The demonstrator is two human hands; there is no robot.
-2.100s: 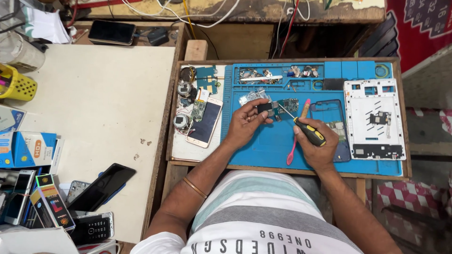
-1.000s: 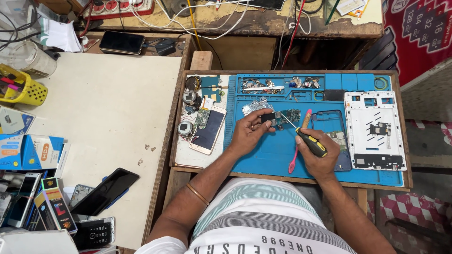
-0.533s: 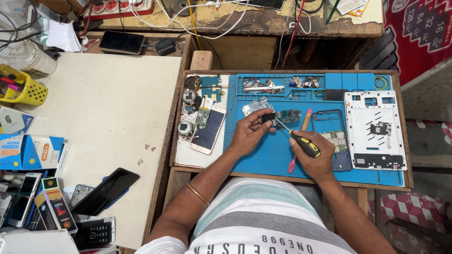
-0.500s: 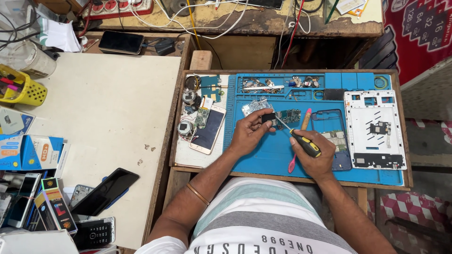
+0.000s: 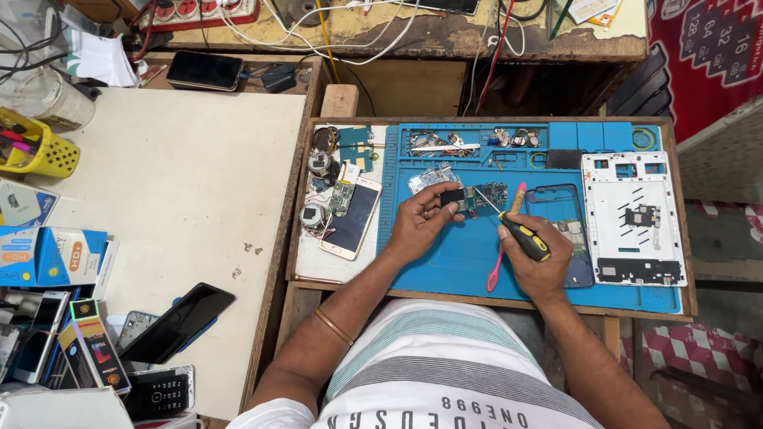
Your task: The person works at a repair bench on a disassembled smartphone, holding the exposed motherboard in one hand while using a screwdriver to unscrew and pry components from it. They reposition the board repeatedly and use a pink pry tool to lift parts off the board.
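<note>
My left hand point(image 5: 420, 225) presses down on a small green circuit board point(image 5: 486, 195) lying on the blue work mat point(image 5: 461, 262), fingertips on a dark part at its left end. My right hand point(image 5: 537, 262) is closed around a black-and-yellow screwdriver point(image 5: 520, 235), its thin tip touching the board. A pink plastic pry tool point(image 5: 499, 256) lies on the mat under that hand. A dark blue phone frame point(image 5: 561, 208) sits just right of the board.
A white tablet back shell point(image 5: 632, 218) lies at the mat's right. A white phone point(image 5: 351, 217) and loose parts sit left of the mat. On the pale table point(image 5: 175, 183) are a black phone point(image 5: 176, 322), boxes point(image 5: 49, 256) and a yellow basket point(image 5: 36, 151).
The view shifted slightly downward. My right hand drew in a little and the screwdriver tip settled on the board; the left hand kept its hold.
</note>
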